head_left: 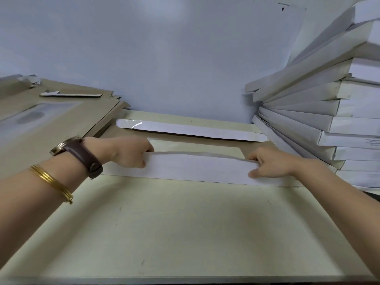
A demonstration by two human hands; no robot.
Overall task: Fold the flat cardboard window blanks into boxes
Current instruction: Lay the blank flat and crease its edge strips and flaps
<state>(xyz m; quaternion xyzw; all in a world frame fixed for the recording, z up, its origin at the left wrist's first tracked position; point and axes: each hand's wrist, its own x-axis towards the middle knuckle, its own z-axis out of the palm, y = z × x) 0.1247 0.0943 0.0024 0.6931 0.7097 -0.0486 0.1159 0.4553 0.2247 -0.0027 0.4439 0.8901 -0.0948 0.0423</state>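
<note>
The blank point(197, 146) lies on the counter point(185, 223) in front of the person, between a pile of flat blanks point(51, 124) and a leaning stack of finished boxes point(320, 112). The left hand point(131, 154) and right hand point(273, 164) each pinch one end of its near flap point(195, 167) — fingers point(254, 157) curled behind, thumb in front — probably so the long crease bends evenly. The far flap point(191, 130) shows its white face too. Faint print on one box is unreadable.

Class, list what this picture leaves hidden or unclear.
Head view:
- Fingertips of left hand and right hand: curled behind the white flap.
- Blank's window: mostly behind that raised flap.
- Stack of folded boxes: cut off by right edge.
- Pile of flat blanks: cut by left edge.
</note>
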